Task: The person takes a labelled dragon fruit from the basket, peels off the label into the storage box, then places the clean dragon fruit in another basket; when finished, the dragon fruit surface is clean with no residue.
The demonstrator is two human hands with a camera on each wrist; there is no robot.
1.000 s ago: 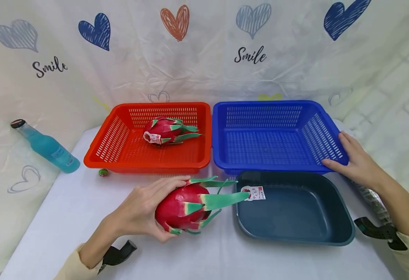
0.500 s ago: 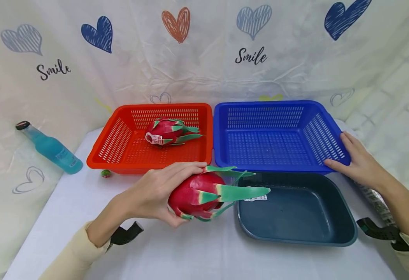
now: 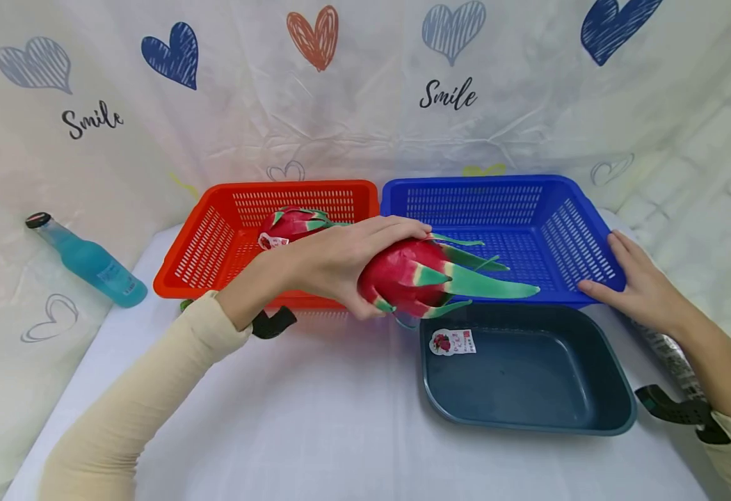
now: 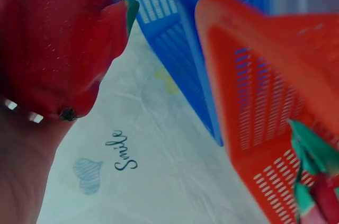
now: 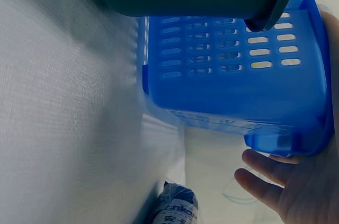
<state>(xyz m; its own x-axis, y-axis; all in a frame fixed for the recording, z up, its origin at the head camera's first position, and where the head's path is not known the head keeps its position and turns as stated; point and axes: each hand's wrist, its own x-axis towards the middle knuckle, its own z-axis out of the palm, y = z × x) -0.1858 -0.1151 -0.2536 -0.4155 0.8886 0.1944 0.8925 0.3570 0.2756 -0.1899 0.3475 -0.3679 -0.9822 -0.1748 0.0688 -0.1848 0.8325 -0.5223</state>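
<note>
My left hand [image 3: 352,261] grips a red dragon fruit [image 3: 403,275] with long green leaves, held above the front of the two baskets where they meet. Its red skin fills the upper left of the left wrist view. My right hand [image 3: 640,289] holds the front right corner of a blue plastic basket [image 3: 474,182], thumb toward the front and fingers along the right side. In the right wrist view two fingers [image 5: 265,187] show beside the basket. A second dragon fruit [image 3: 290,224], with a sticker, lies in the red basket [image 3: 180,275], partly hidden by my left arm.
A dark teal tub [image 3: 521,390], with a sticker inside, stands in front of the blue basket. A bottle of blue liquid [image 3: 99,268] is at the left. A small green object [image 3: 185,305] lies by the red basket. A printed packet [image 5: 177,205] sits at the right.
My left hand has carried the dragon fruit right and away from me, from the near table toward the blue basket. My right hand has stayed at the basket's corner.
</note>
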